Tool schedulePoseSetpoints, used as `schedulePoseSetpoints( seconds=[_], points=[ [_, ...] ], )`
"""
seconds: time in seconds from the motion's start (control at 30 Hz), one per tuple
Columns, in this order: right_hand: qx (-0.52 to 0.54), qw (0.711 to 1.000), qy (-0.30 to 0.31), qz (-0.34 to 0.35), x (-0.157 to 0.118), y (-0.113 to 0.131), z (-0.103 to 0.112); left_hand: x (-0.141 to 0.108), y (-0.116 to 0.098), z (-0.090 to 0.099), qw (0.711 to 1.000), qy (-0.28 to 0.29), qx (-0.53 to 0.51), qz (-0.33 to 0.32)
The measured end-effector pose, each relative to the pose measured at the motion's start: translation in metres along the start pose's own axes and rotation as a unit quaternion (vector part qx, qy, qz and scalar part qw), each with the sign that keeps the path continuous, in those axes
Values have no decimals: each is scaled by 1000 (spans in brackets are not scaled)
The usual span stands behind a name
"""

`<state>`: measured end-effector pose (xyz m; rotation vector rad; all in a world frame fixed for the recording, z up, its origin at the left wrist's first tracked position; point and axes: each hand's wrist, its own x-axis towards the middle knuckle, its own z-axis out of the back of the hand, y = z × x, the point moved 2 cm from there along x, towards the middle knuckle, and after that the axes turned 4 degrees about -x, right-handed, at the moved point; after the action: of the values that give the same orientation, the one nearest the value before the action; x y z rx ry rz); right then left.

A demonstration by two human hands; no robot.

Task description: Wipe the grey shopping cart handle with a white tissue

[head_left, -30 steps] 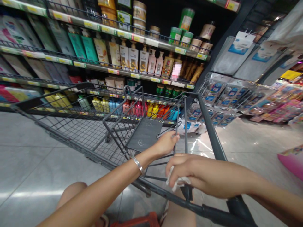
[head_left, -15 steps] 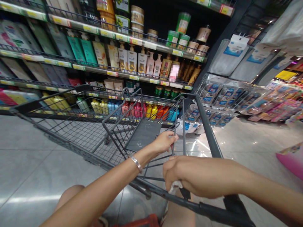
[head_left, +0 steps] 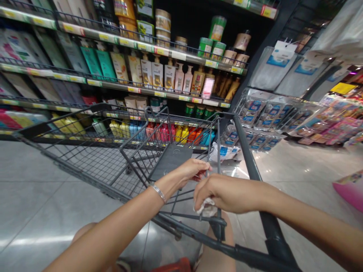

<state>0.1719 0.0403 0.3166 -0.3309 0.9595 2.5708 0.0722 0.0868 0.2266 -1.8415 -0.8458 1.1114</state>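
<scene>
A grey wire shopping cart [head_left: 85, 166] with a dark seat panel [head_left: 170, 160] stands in front of me. My left hand [head_left: 194, 170], with a silver bracelet on its wrist, is at the thin bars near the handle end; its fingers are partly curled and partly hidden behind the bars and my other hand. My right hand [head_left: 217, 192] is closed on a crumpled white tissue [head_left: 207, 207], held against the cart's bars just above the lower frame. The thick dark handle bar [head_left: 249, 151] passes behind my right forearm.
Shelves of bottles and jars [head_left: 159, 73] stretch beyond the cart. Clear hanging packs [head_left: 255, 113] are on the right, with a pink object [head_left: 350, 189] at the right edge. My knees and a red-orange object [head_left: 172, 265] show below, over the grey tiled floor [head_left: 25, 204].
My right hand has risen slightly from the lower frame with the tissue, uncovering more of the cart's corner joint. My left hand's fingers have loosened a little around the thin bar.
</scene>
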Motion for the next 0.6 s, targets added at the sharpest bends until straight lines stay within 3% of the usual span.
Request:
schedulePoseSetpoints(
  seconds=[0.27,0.47,0.6],
  points=[
    [-14,1000,9,11,1,5,0,-1,1,2,1000,-1,-3,7],
    [42,998,32,25,2,5,-1,-2,1,1,1000,-1,-2,10],
    [-18,1000,-20,2,2,1,-2,-2,3,-1,1000,-17,-19,13]
  ],
)
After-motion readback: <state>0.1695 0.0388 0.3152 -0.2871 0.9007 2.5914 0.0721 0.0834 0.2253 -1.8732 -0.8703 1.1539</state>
